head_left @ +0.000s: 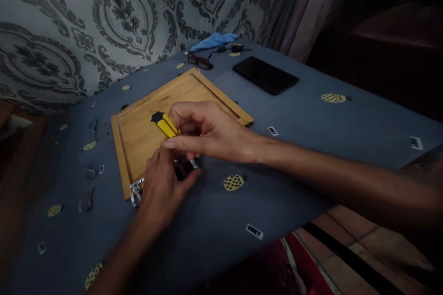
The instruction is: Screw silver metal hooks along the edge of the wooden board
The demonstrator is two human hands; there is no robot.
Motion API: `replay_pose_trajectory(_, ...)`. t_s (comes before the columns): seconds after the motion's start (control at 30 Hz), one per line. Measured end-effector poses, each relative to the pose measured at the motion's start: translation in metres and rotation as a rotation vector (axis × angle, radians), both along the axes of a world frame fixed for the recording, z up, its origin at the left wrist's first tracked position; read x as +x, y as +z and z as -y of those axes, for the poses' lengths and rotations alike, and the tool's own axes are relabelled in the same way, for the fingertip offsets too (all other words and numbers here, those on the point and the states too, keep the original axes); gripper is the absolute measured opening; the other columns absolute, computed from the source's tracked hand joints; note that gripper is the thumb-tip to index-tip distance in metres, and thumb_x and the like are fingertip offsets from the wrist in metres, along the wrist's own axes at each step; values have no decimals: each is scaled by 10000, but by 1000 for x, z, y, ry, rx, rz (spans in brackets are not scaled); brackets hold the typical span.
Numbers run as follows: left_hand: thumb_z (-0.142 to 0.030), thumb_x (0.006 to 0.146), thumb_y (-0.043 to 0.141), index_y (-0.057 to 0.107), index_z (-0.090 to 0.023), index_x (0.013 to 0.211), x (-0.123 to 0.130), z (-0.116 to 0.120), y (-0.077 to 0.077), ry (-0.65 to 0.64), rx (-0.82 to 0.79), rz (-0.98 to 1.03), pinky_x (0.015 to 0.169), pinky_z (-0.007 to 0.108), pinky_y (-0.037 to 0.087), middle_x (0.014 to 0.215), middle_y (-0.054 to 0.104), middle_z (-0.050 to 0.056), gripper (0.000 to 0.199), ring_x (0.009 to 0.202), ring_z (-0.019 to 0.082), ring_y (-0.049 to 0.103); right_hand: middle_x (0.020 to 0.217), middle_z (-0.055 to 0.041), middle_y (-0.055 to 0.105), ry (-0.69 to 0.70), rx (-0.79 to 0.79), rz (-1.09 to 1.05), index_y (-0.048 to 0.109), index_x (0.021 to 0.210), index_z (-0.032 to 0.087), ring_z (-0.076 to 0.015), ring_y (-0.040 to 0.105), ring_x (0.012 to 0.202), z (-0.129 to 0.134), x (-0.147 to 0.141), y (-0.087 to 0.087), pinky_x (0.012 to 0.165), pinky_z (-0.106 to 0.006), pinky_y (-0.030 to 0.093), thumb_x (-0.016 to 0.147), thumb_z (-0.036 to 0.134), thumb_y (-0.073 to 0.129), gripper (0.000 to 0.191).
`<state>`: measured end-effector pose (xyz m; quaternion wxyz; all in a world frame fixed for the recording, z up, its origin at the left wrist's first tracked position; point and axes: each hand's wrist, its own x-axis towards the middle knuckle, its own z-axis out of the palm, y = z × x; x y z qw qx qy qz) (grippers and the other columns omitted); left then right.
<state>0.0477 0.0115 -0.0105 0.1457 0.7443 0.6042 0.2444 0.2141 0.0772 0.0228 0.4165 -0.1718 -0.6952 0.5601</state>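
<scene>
A yellow and black screwdriver (pixel 165 125) is gripped in my right hand (pixel 214 133), its handle end tilted up to the left and its tip hidden behind my fingers. Beneath it, the curled fingers of my left hand (pixel 164 189) press at the near edge of a framed wooden panel (pixel 138 140), the thumb apart from them. Between that thumb and the fingers shows a small shiny metal piece (pixel 194 163) in dark shadow, mostly covered. Left of my left hand, a metal hinge (pixel 136 192) sits at the panel's near left corner.
A dark tablet or large phone (pixel 266 75) lies at the right back. Beyond the panel are eyeglasses (pixel 200 61), keys (pixel 232 48) and a blue cloth (pixel 213 41). Small metal parts (pixel 90 173) lie on the left of the table, whose cloth (pixel 290 156) has pineapple prints. A patterned curtain (pixel 121 14) hangs behind.
</scene>
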Motion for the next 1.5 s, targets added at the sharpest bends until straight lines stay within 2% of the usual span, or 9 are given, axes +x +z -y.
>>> replay_pose_trajectory(0.23, -377, 793, 728, 483, -222, 1053, -2, -1, -3, 16, -11, -2, 843, 458, 506, 1029, 661, 77, 389, 985, 307, 660, 623, 100, 502, -42, 81, 100, 444, 808, 196, -47, 537, 489, -11, -20, 4, 456, -145, 417, 869, 93, 639, 229)
replay_pose_trajectory(0.4, -368, 803, 729, 477, -226, 1086, -1, -1, -2, 20, -15, -21, 843, 459, 501, 1018, 667, 68, 404, 965, 297, 651, 616, 73, 524, 65, 73, 146, 483, 801, 182, -57, 565, 523, -15, -13, 7, 463, -137, 454, 936, 130, 565, 167)
replay_pose_trajectory(0.5, -367, 803, 725, 480, -224, 1094, 0, 0, 0, 21, -34, -13, 857, 470, 498, 1030, 681, 71, 406, 971, 301, 656, 633, 65, 539, 88, 33, 108, 500, 782, 174, -53, 568, 533, -14, -8, 4, 486, -140, 469, 929, 154, 594, 176)
replay_pose_trajectory(0.77, -363, 801, 716, 488, -234, 1080, 1, -1, 4, -14, -61, 66, 919, 460, 495, 1056, 708, 52, 383, 1048, 289, 668, 566, 113, 495, 67, -104, -86, 420, 737, 201, -33, 475, 418, -13, -14, -8, 402, -138, 403, 816, 107, 705, 311)
replay_pose_trajectory(0.93, -401, 797, 712, 487, -229, 1041, 0, -1, 4, 21, -62, -23, 880, 470, 503, 1023, 674, 69, 374, 1020, 311, 663, 677, 77, 577, 147, -67, -5, 545, 910, 159, -40, 554, 503, -10, -7, 0, 469, -142, 475, 872, 107, 632, 108)
replay_pose_trajectory(1.0, -399, 801, 707, 491, -228, 1064, 0, 0, 3, 34, -46, -56, 845, 464, 508, 1008, 665, 69, 381, 985, 310, 659, 663, 71, 571, 186, -30, 41, 572, 879, 142, -34, 563, 521, -9, -3, 3, 496, -135, 482, 903, 139, 614, 49)
replay_pose_trajectory(1.13, -378, 813, 701, 506, -225, 1107, -1, 1, 0, 21, 5, -42, 841, 456, 515, 1033, 664, 69, 385, 979, 298, 660, 609, 84, 549, 194, -19, 39, 583, 803, 130, -19, 522, 483, -8, -3, 1, 483, -129, 449, 898, 147, 639, 112)
replay_pose_trajectory(1.33, -338, 808, 714, 533, -220, 1044, -2, 0, -4, -16, 16, -1, 867, 449, 501, 1039, 671, 67, 320, 1007, 293, 659, 569, 125, 482, 128, -114, -128, 465, 740, 174, -16, 454, 425, -8, -11, -6, 404, -126, 401, 792, 117, 747, 292)
replay_pose_trajectory(1.5, -310, 813, 709, 509, -221, 1043, 1, 0, 0, -25, -12, 28, 863, 460, 483, 1018, 672, 55, 317, 995, 293, 640, 674, 83, 562, 169, -92, 34, 535, 863, 156, -27, 553, 520, -9, -1, 4, 480, -129, 469, 875, 161, 689, 154)
